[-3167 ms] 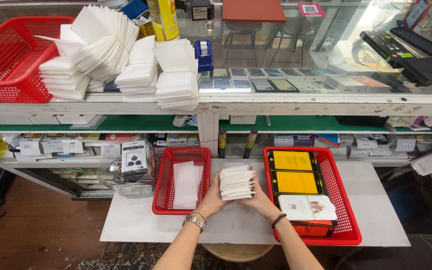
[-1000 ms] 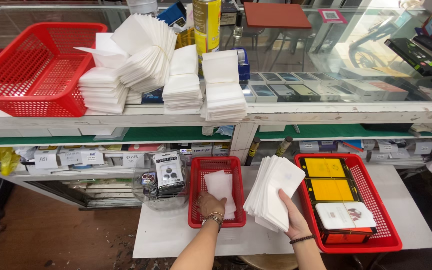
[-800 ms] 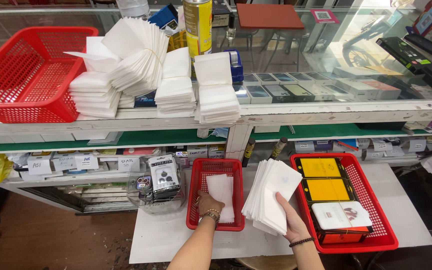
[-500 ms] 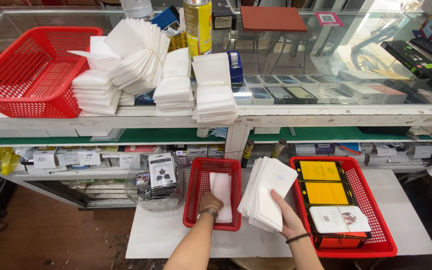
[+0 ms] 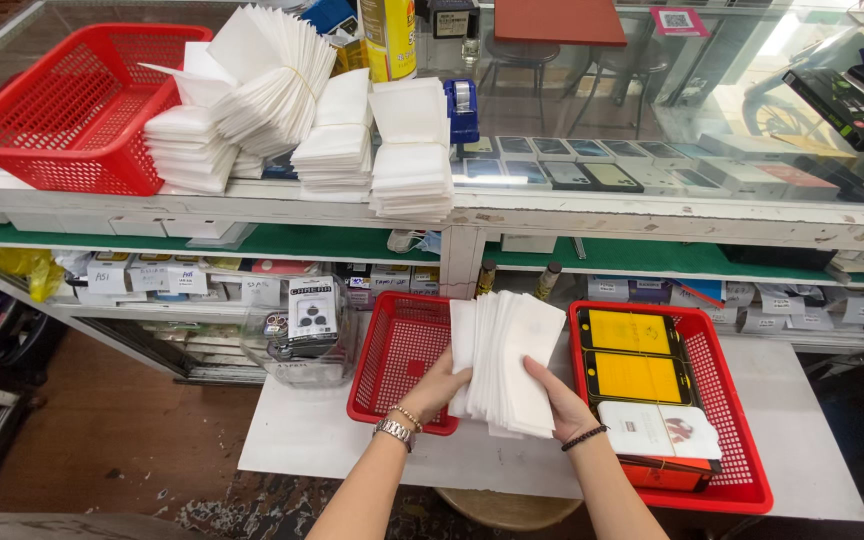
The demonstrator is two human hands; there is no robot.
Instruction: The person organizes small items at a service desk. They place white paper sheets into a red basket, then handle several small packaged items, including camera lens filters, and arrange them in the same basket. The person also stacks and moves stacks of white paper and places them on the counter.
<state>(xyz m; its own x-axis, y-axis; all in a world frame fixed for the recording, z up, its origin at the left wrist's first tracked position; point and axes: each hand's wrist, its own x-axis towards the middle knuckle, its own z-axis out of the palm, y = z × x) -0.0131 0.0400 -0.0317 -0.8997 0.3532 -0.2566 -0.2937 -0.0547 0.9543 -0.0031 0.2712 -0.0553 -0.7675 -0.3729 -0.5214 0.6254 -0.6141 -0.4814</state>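
Hands: left hand (image 5: 439, 380) and right hand (image 5: 558, 398) both clasp the white sleeve stack (image 5: 504, 360).
Right of hands: yellow packs (image 5: 632, 355) in a red basket (image 5: 742, 480).

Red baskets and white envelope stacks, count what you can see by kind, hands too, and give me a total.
Red baskets: 3, the counter basket, the small basket, the right basket.
White stacks on the counter: about 4, for example the rightmost stack.
White stack held: 1.
Hands: 2, left hand, right hand.
Total: about 10.
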